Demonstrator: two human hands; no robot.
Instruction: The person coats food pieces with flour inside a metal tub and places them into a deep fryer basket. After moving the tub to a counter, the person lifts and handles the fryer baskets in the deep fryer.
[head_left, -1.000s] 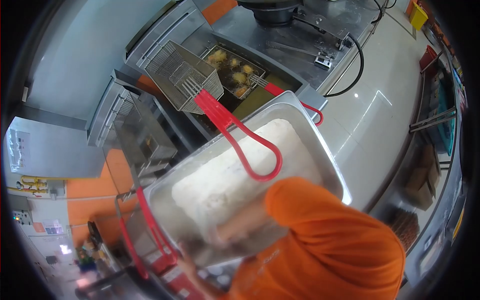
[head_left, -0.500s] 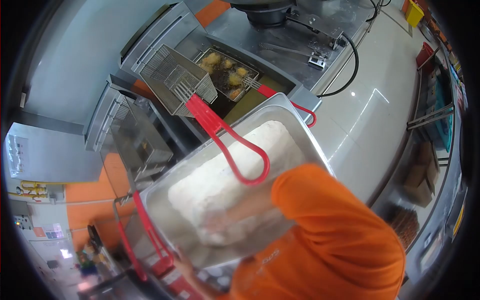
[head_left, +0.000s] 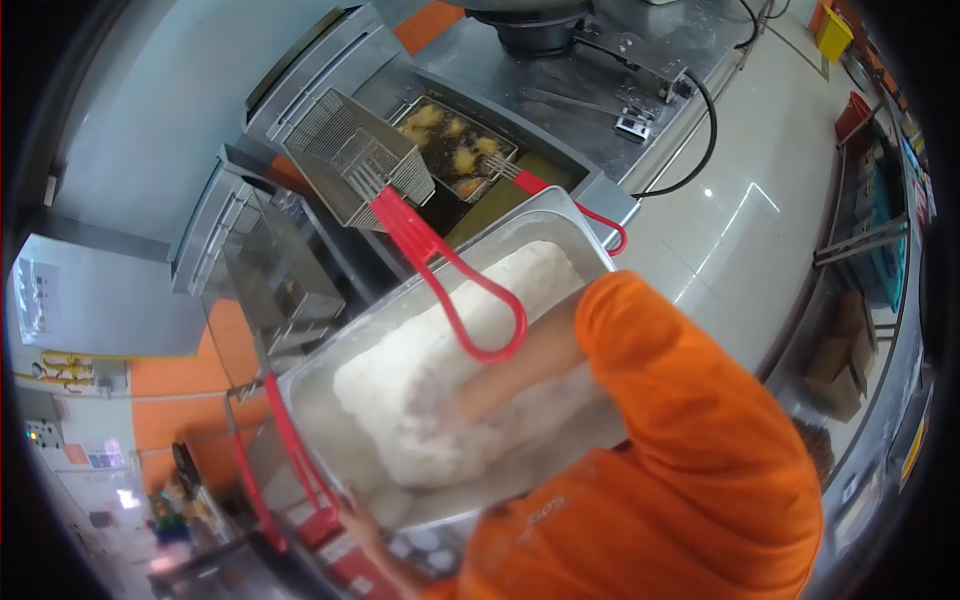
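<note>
A deep metal pan (head_left: 330, 470) holds a mound of white flour (head_left: 385, 375). My right hand (head_left: 440, 405) is in the flour, coated white and blurred, so its fingers are hard to make out. At the pan's lower left corner, my left hand (head_left: 362, 522) grips the rim beside a red basket handle (head_left: 305, 470). The looped red handle (head_left: 450, 280) of a raised wire fryer basket (head_left: 365, 160) reaches over the pan. Behind it, a second basket (head_left: 455, 145) sits in dark oil with several golden pieces frying.
Another fryer with a basket (head_left: 290, 270) stands to the left. Tongs (head_left: 570, 102) and a small white-faced device (head_left: 632, 126) lie on the steel counter (head_left: 560, 70). A black cable (head_left: 712, 140) loops off its edge. Cardboard boxes (head_left: 842, 355) stand on the right.
My right forearm has shifted up and right, showing more of it above the flour. My right hand has risen slightly within the mound. The left hand stays at the pan's corner.
</note>
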